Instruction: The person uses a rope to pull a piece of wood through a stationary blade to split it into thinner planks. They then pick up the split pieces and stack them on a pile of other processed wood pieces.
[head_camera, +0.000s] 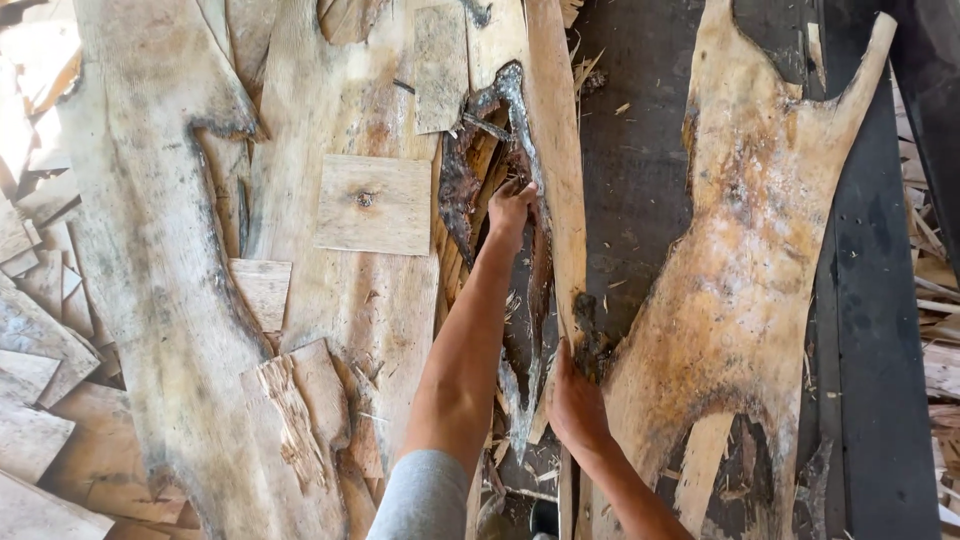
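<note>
— What have you got hold of there?

— A long, narrow slab offcut of pale wood with a ragged, dark bark edge (560, 190). My left hand (510, 205) is up at the far part of it, fingers curled over the blackened bark lip. My right hand (575, 405) is nearer me, clamped around the same strip's near end, thumb side pressed to the edge.

— How do you judge it will handle?

— Stiff along its length, I think, but brittle at the bark: that crust looks flaky and likely to crumble or splinter under my fingers. Not heavy for its length, I'd guess, being thin. The sound pale wood just right of my left hand seems the better grip.

— Which way does it run?

— Its long axis runs away from me, almost straight, near end by my right hand, far end beyond my left. It lies among the wide pale plank with dark wavy edges (150, 250) to the left of my left hand and the orange-brown forked slab (750, 250) on the dark surface (640, 180) to the right of my right hand.
</note>
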